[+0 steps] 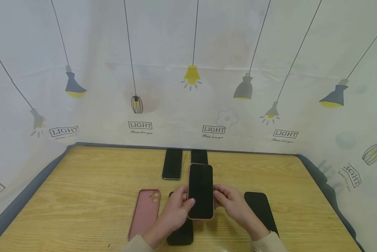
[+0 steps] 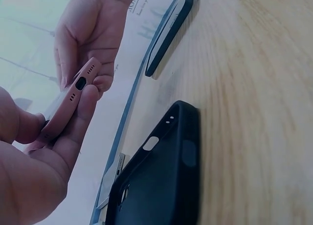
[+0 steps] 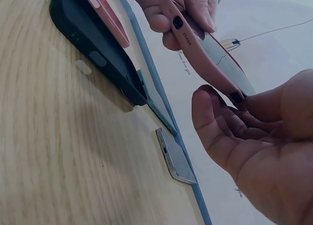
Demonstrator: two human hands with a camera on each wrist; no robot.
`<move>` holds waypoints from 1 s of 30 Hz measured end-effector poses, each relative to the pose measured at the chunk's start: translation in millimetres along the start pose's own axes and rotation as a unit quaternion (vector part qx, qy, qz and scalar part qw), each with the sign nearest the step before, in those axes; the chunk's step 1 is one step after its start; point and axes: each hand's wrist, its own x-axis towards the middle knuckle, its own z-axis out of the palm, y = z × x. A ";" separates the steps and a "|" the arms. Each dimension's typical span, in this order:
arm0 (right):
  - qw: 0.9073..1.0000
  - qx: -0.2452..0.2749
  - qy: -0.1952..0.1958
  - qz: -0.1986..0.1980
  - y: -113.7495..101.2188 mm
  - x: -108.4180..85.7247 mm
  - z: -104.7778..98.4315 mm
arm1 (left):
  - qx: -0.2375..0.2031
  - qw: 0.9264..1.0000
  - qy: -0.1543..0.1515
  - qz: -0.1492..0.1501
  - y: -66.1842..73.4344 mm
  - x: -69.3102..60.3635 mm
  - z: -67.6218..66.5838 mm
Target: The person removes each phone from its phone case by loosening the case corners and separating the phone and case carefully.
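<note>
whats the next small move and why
Perhaps press along the right edge of the phone with the right hand: it pinches that side, the left hand holds the other, and I can't tell whether the pink case is fully on.

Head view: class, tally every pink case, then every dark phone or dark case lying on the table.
Pink cases: 2 (held case, lying pink case)
Dark phones or cases: 4 (far-left phone, far-right phone, near dark case, right-side item)
Total: 6

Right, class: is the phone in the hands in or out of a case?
In: a pink case rims the dark-screened phone in the head and right wrist views. Whether every edge is seated, I cannot tell.
</note>
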 end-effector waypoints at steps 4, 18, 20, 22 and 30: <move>1.000 -0.014 -0.014 -0.018 1.5 -0.9 1.5 | 0.012 1.000 0.011 -0.009 1.9 0.4 -1.7; 0.998 -0.041 -0.056 0.010 -2.6 -6.2 7.7 | 0.019 0.999 0.030 -0.007 3.9 1.2 -4.2; 0.997 -0.047 -0.059 0.013 -3.5 -6.9 8.1 | 0.020 0.999 0.031 -0.008 5.5 1.1 -4.3; 0.997 -0.051 -0.065 0.011 -4.3 -8.1 8.0 | 0.018 0.999 0.033 -0.008 6.6 1.1 -4.3; 0.995 -0.059 -0.076 0.010 -5.4 -10.2 8.1 | 0.034 0.999 0.031 -0.003 5.3 1.1 -3.1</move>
